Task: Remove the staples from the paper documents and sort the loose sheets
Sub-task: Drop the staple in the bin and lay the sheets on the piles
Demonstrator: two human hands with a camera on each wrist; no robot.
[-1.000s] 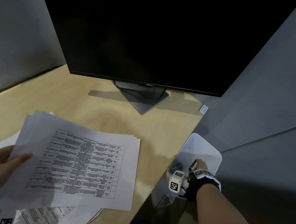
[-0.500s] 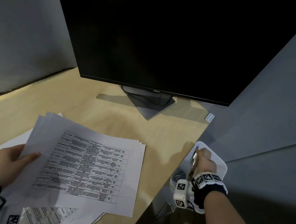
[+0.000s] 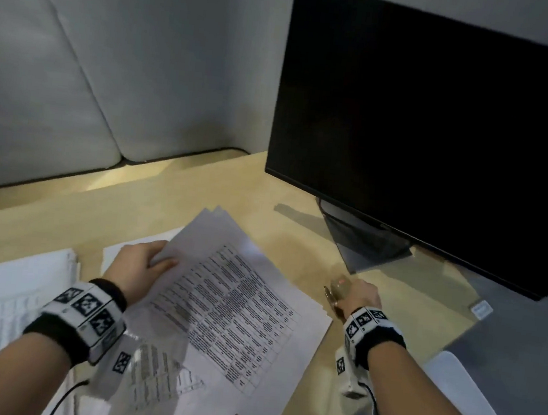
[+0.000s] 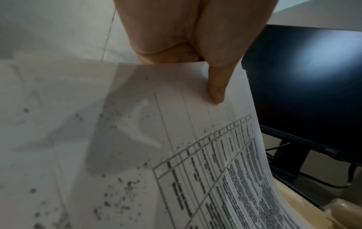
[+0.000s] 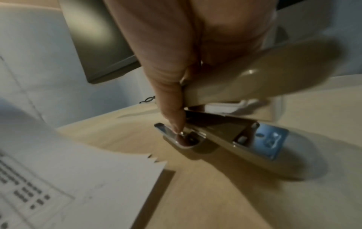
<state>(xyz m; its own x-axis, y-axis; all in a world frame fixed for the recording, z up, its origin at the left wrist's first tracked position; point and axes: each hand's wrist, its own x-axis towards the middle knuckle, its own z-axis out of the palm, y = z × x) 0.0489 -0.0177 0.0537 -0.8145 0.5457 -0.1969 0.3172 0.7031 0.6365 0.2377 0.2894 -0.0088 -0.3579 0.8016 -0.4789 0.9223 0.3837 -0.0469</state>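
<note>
Earlier the right hand [image 3: 356,295] was down by the white bin off the edge; now it is up over the surface [image 3: 171,203], near the monitor [image 3: 443,123], holding a staple remover [image 3: 336,291]. From the head, the left hand [image 3: 139,269] holds the paper sheets [image 3: 232,304] by one corner, above more papers. At the left wrist, the thumb [image 4: 215,86] presses on the top sheet, fingers closed on it. At the right wrist, fingers [image 5: 170,99] grip the staple remover just beside the sheets' corner.
</note>
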